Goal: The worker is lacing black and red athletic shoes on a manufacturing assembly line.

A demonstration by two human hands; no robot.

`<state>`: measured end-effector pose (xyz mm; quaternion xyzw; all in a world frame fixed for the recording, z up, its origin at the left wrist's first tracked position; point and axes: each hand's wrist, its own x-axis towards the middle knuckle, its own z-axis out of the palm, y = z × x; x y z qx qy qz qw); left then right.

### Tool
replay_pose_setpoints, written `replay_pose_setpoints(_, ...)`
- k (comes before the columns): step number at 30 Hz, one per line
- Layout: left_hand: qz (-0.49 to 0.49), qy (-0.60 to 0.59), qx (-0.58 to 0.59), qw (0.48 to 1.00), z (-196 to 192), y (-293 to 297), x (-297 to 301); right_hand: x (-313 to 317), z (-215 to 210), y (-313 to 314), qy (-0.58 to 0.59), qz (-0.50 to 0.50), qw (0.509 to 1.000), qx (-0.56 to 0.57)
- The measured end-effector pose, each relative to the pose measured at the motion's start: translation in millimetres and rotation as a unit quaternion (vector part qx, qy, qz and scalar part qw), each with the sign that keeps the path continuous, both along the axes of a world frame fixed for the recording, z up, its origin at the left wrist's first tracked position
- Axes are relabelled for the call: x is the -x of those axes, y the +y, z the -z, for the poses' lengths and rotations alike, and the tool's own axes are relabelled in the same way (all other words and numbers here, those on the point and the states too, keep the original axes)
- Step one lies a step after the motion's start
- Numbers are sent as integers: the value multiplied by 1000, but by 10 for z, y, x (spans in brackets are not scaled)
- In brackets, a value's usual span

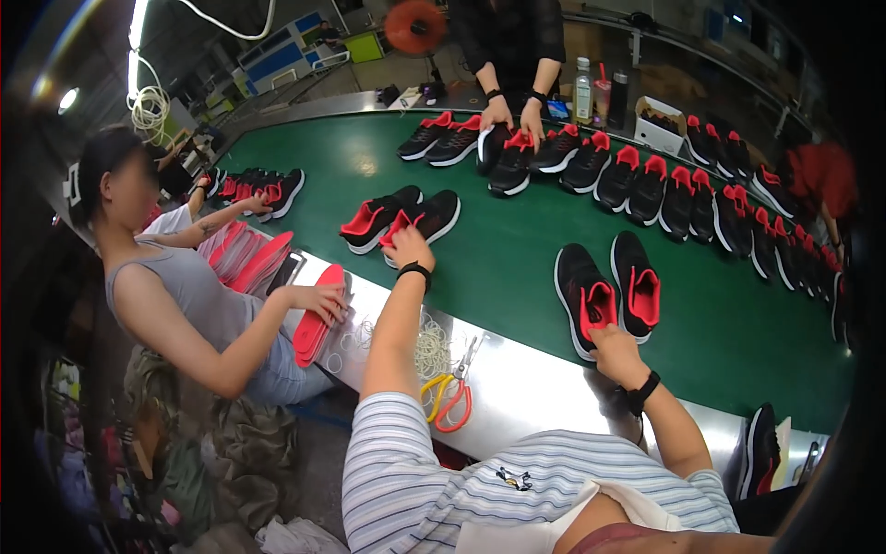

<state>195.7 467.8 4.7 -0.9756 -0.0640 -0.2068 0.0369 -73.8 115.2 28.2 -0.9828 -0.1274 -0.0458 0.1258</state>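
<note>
So from my feed, I'm looking down at a long green conveyor belt [517, 268] with a shiny metal edge, loaded with black mesh sneakers with red lining.

My left hand [407, 247] is out over the belt, resting on the heel end of a black-and-red sneaker pair [399, 220]. Fingers look curled down onto the nearer shoe's red collar, but I can't tell whether they actually pinch it. That pair lies side by side, long axes running diagonally, toes pointing up and to the right, heels toward me on the left.

My right hand [614, 349] is at the near edge of the belt, fingers tucked into the red heel opening of another black sneaker [583, 297], gripping its collar. Its partner shoe [635, 284] sits just beside it on the right. Both run roughly straight away from me, toes toward the far side, heels toward me.

Containers: a small white open box [659, 127] sits at the far rim with dark stuff in it, too small to make out.

On the metal edge between my arms there's a pile of pale rubber bands [430, 349] and yellow-and-red handled scissors [448, 395]. A person on my left holds a stack of red insoles [318, 319], and another across the belt has both hands on a shoe.
</note>
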Motion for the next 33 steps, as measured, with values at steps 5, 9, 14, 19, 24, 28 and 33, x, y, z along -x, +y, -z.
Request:
replay_pose_setpoints(5, 50, 204, -66, 976, 76, 85, -41, -151, 129, -113, -125, 115, 985, 16)
replay_pose_setpoints(9, 191, 246, 82, 947, 47, -683, 363, -406, 41, -89, -238, 81, 968, 27)
replay_pose_setpoints(14, 421, 242, 246, 839, -182, -1458, 1330, -1032, -383, 517, -208, -20, 964, -163)
replay_pose_setpoints(19, 572, 231, 221, 756, -166, -1503, 1850, -1791, -116, 825, 56, -212, 963, -155)
replay_pose_setpoints(24, 622, 203, 161, 739, -282, -891, 1963, -1495, 12, 1143, -178, -201, 957, 108)
replay_pose_setpoints(28, 605, 268, 236, 712, -308, -714, 1857, -1586, -52, 1127, -161, -115, 980, 15)
replay_pose_setpoints(33, 457, 167, 319, 814, -255, -652, 1176, -1405, -154, 691, -63, 49, 889, -451)
